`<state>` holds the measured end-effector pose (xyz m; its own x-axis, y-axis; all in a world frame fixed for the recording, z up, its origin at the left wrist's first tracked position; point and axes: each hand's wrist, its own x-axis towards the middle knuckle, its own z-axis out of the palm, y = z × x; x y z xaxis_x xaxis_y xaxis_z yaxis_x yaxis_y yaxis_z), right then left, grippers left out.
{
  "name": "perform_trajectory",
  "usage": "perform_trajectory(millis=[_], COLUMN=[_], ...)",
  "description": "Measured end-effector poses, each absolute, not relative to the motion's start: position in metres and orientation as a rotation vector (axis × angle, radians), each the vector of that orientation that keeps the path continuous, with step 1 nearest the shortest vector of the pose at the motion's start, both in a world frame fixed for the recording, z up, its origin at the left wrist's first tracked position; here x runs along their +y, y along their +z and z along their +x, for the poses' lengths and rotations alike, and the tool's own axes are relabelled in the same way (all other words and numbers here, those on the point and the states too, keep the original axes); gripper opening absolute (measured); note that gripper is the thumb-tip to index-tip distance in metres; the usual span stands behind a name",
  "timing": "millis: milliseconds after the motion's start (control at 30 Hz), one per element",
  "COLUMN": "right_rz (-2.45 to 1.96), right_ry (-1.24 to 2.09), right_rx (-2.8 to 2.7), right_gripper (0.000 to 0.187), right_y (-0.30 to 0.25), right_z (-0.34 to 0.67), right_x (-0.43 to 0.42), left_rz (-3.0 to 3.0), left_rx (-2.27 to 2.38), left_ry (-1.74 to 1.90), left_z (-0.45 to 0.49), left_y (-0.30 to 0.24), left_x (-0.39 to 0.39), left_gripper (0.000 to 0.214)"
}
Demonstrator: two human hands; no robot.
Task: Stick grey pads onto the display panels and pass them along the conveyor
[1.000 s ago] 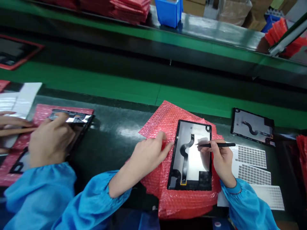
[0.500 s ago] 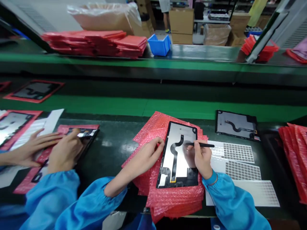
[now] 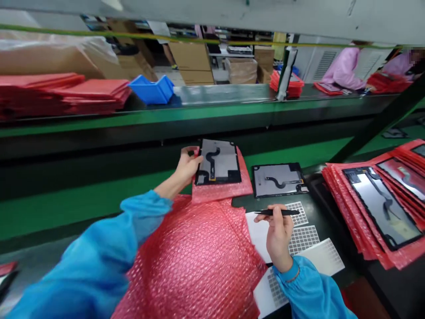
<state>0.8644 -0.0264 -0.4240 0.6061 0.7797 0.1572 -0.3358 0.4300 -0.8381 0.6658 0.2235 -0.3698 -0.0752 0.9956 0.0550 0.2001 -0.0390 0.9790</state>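
Observation:
My left hand (image 3: pixel 188 167) is closed on the left edge of a tablet screen (image 3: pixel 226 161), which lies back side up with a dark flex cable on it. Beneath the screen is a pink bubble-wrap bag (image 3: pixel 221 192), over the green strip beyond the bench. Black tweezers (image 3: pixel 285 212) lie level in the fingers of my right hand (image 3: pixel 279 237), above white label sheets (image 3: pixel 303 239). A pile of pink bubble-wrap bags (image 3: pixel 195 257) covers the bench between my arms. Right of the held screen lies a second tablet screen (image 3: pixel 279 181).
Bagged screens are stacked on the right (image 3: pixel 381 204). A raised shelf (image 3: pixel 226 93) across the back bears a blue bin (image 3: pixel 152 89) and pink bag stacks (image 3: pixel 93 95). A dark slanted post (image 3: pixel 375 119) stands at the right. People in pink work beyond.
My view has swung right. My left hand has taken hold of the screen and carried it with a bag forward, off the pile. My right hand has come away from the screen, still holding the tweezers.

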Motion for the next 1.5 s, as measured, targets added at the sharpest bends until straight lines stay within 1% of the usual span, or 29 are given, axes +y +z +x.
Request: perform_trajectory(millis=[100,233,300,400,467,567,733,900,1033,1133,1200,1333,1433,1500], right_rz=[-0.902,-0.975,-1.033,-1.117,-1.159,-1.191,-1.23,-1.24,-1.165,-1.152,-1.149,-1.106,-1.141,-1.216], right_ry=[0.736,0.831,0.949,1.111,1.138,1.096,1.013,0.896,0.853,0.783,0.751,0.686,0.683,0.709], right_rx=[-0.575,-0.656,-0.802,-1.113,-1.275,-1.347,-1.335,-1.348,-1.188,-1.045,-0.96,-0.798,-0.803,-0.89], right_gripper=[0.037,0.038,0.036,0.031,0.03,0.029,0.029,0.03,0.028,0.026,0.029,0.03,0.033,0.035], right_y=[-0.432,-0.443,-0.446,-0.45,-0.453,-0.461,-0.474,-0.477,-0.48,-0.482,-0.481,-0.476,-0.468,-0.46], right_z=[0.877,0.881,0.877,0.869,0.861,0.85,0.839,0.835,0.834,0.844,0.857,0.892,0.918,0.933], right_x=[-0.029,-0.037,-0.047,-0.07,-0.086,-0.106,-0.119,-0.117,-0.116,-0.122,-0.128,-0.136,-0.13,-0.118], left_rz=[1.433,1.658,1.79,1.934,1.962,1.952,1.852,1.675,1.528,1.434,1.381,1.338,1.384,1.446], left_rx=[1.492,1.569,1.564,1.488,1.445,1.439,1.355,1.205,1.127,1.108,1.104,1.108,1.135,1.176], left_ry=[1.227,1.166,1.027,0.66,0.446,0.297,0.347,0.639,0.874,0.953,0.967,0.896,0.773,0.718], left_z=[0.677,0.683,0.696,0.736,0.768,0.803,0.819,0.821,0.78,0.712,0.661,0.587,0.566,0.561], left_y=[-0.366,-0.36,-0.363,-0.38,-0.395,-0.409,-0.401,-0.378,-0.35,-0.333,-0.329,-0.35,-0.381,-0.4], left_x=[0.265,0.272,0.26,0.228,0.206,0.184,0.171,0.147,0.132,0.122,0.109,0.069,0.048,0.045], left_gripper=[0.035,0.037,0.037,0.037,0.036,0.037,0.039,0.04,0.038,0.036,0.036,0.046,0.056,0.058])
